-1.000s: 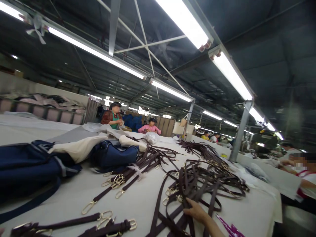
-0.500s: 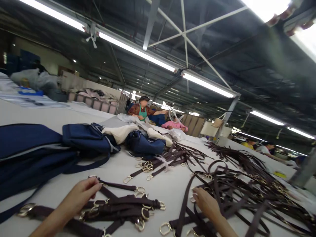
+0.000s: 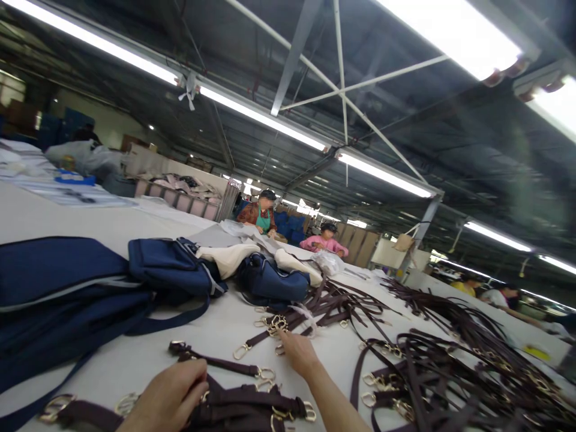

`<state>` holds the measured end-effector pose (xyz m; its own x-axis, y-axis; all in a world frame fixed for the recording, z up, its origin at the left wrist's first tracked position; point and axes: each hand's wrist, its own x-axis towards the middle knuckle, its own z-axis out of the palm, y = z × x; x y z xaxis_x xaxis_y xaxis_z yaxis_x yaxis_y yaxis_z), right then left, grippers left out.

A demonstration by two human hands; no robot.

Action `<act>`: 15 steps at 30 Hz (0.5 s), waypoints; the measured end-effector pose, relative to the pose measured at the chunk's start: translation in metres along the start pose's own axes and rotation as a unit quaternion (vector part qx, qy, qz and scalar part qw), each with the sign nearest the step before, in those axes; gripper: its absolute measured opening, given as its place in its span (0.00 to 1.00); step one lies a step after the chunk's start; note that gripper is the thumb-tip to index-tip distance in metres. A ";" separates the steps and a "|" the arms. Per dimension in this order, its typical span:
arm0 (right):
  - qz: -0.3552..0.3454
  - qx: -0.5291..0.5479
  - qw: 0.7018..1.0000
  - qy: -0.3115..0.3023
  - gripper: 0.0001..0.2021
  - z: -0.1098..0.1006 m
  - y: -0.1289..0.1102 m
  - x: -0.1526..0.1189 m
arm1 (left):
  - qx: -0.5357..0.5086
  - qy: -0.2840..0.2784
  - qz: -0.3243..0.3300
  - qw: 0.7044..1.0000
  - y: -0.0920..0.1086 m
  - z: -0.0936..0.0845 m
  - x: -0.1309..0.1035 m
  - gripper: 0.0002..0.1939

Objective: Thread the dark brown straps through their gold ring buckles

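Dark brown straps with gold-coloured hooks and rings lie in loose groups on the white table. My left hand [image 3: 173, 393] is closed, its fingers curled down over the near strap bundle [image 3: 252, 405]; whatever is under the fingertips is hidden. Just beyond it lies a short buckled strap [image 3: 225, 362]. Reaching forward, my right hand [image 3: 297, 355] has its fingers closed at the hook end of a strap in the middle group, beside a cluster of gold hooks [image 3: 276, 324]. Its palm hides part of that strap.
Navy blue bags [image 3: 67, 270] fill the left side, with a smaller navy bag [image 3: 272, 282] at the middle. A big tangle of straps [image 3: 432, 372] covers the right. Two people [image 3: 258, 216] work across the table, and others sit farther right.
My right hand has left the right-hand tangle and moved left and forward to the middle strap group. My left hand has come nearer and right, from the buckled strap's end onto the near bundle.
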<state>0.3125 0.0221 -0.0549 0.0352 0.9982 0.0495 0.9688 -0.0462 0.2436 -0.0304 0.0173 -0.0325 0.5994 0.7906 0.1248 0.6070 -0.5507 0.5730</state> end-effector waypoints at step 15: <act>-0.083 0.298 0.931 0.192 0.05 -0.074 -0.037 -0.072 | -0.233 -0.016 0.037 0.972 0.020 0.009 -0.005 0.09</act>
<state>0.2559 -0.0513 0.0040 -0.1074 0.8964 0.4299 0.9215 0.2521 -0.2954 -0.0167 -0.0006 -0.0284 0.6528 0.7408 0.1582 0.2638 -0.4181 0.8693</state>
